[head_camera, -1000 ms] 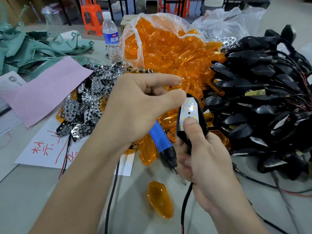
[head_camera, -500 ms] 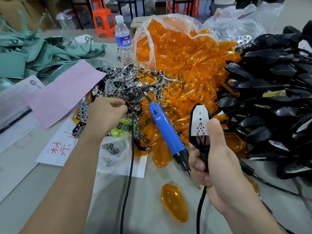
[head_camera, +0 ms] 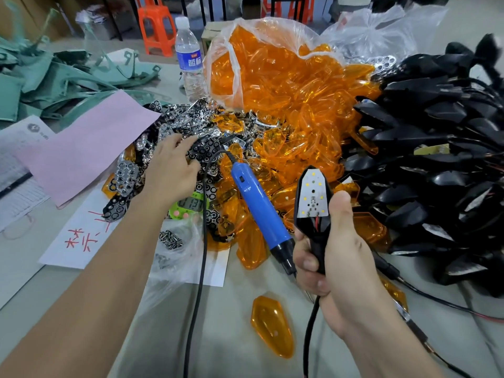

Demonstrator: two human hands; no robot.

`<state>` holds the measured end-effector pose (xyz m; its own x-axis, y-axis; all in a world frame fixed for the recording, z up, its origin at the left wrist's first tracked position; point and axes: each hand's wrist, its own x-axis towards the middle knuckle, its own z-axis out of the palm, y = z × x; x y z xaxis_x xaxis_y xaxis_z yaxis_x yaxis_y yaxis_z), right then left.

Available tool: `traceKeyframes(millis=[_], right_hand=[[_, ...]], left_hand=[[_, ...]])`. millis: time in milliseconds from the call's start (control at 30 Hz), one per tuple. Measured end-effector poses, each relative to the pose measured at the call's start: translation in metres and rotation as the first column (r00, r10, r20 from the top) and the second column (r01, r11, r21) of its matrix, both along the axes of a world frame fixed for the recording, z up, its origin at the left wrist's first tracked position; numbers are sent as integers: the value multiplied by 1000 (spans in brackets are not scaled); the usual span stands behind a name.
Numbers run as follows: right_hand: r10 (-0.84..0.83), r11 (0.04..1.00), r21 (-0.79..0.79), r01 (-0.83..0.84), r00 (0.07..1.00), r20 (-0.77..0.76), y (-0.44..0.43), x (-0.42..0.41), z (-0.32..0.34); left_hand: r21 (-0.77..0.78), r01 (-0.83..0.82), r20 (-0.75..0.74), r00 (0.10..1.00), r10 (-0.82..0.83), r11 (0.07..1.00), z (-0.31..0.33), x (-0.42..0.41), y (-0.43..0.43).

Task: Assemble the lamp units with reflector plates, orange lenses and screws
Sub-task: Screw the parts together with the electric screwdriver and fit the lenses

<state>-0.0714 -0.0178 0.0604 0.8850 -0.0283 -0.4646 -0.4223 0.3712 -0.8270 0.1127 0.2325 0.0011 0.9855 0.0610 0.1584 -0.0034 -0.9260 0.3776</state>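
Head view: the lamp unit [head_camera: 313, 203], a black pointed housing with a white LED board, small yellow diodes and red and black wires at its base, stands upright in the right hand [head_camera: 335, 268]. The fingers are clenched round its stem and the thumb lies along its right edge, above the table [head_camera: 231, 336] and in front of the piles. Just left of it a blue electric screwdriver [head_camera: 256, 205] leans on the heap, its black tip beside those fingers; whether they touch cannot be told. Behind the screwdriver a green timer [head_camera: 191, 205] shows dark digits, partly hidden by the cable. A white sheet [head_camera: 81, 238] bears red handwritten Chinese characters. The water bottle [head_camera: 189, 58] has a blue label with white characters. The left hand [head_camera: 171, 170] rests with fingers released and spread on the shiny perforated reflector plates [head_camera: 191, 126]. Screws [head_camera: 170, 238] lie on clear plastic beside the forearm. One orange lens [head_camera: 272, 326] lies alone on the table below the right hand. Orange lenses [head_camera: 272, 77] spill from a clear bag behind. Black housings [head_camera: 436, 159] with cables are heaped at right, and a pink sheet [head_camera: 90, 143] lies at left.
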Motion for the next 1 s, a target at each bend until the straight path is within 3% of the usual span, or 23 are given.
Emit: traceKeyframes(millis=[233, 433, 567, 633, 667, 700, 767, 867, 1000], right_hand=[[53, 998, -18, -53, 999, 11, 1, 0, -5], [40, 999, -15, -40, 999, -14, 1, 3, -10], [31, 999, -14, -31, 999, -23, 0, 4, -12], [30, 1000, -6, -30, 999, -17, 1, 5, -13], [26, 1000, 2, -26, 1000, -17, 2, 5, -13], [19, 1000, 9, -19, 1000, -18, 3, 6, -13], [1, 1000, 17, -1, 1000, -8, 6, 7, -12], [-14, 999, 30, 13, 999, 48, 11, 8, -7], [-49, 997, 57, 46, 998, 48, 12, 9, -4]], left_hand=[[3, -124, 48, 991, 124, 992, 12, 18, -1], [-224, -221, 76, 967, 243, 949, 22, 6, 4], [-367, -316, 225, 882, 413, 875, 43, -28, -5], [-650, -85, 196, 942, 274, 755, 63, -60, -25], [-796, 45, 161, 977, 139, 603, 73, -80, -39], [-891, 101, 113, 994, 1, 443, 80, -100, -54], [-960, 82, 36, 985, -171, 267, 86, -130, -81], [-989, -25, -51, 982, -181, 143, 83, -154, -112], [-976, -79, -101, 990, -99, 203, 75, -160, -123]])
